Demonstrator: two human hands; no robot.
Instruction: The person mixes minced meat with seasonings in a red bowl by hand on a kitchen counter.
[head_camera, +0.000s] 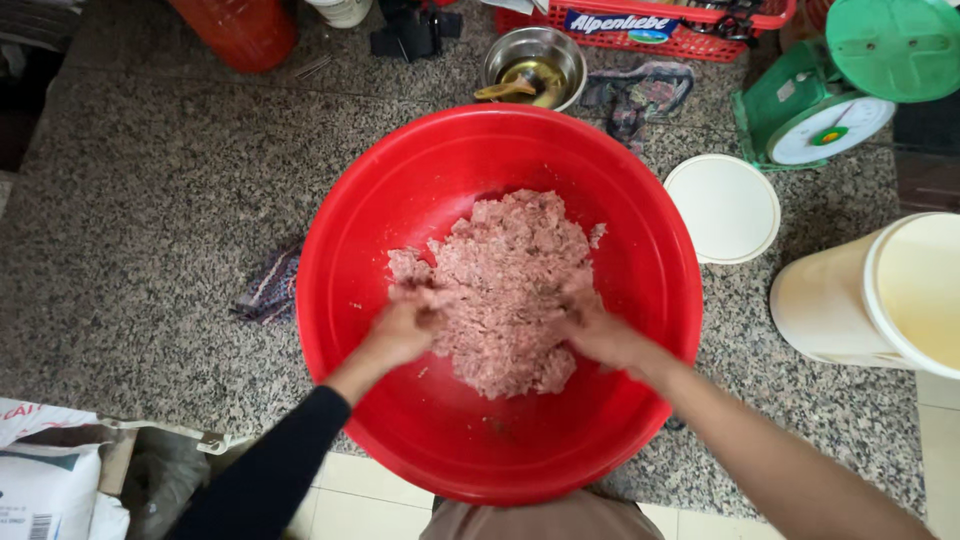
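On the speckled granite counter (150, 220) sits a wide, round basin of glossy red plastic (650, 250), and inside it lies a mound of minced meat (510, 290) — pale pink, coarse and lumpy, with a ragged outline. The heap is longer than it is broad; its long axis runs from the far side of the basin toward the person, leaning slightly to the left at the near end. A few loose crumbs cling to the basin's smooth wall.

Both hands press into the mound from its near flanks. The left hand (405, 325), coming out of a dark sleeve, meets the meat's left edge; its fingers are curled and smeared with mince, blurred enough that I cannot tell whether they clutch a lump or merely push. The right hand (600, 330), on a bare forearm, lies against the right edge with its fingertips sunk in the meat, so their spread is hidden. The meat lies between the two hands and beyond the fingers.

Behind the basin stands a small steel bowl (535, 65) holding yellowish liquid, with a crumpled cloth (640, 95) just beside it. To the right are a flat round white lid (722, 208), a green dial scale (830, 110) and a cream plastic tub (870, 295).
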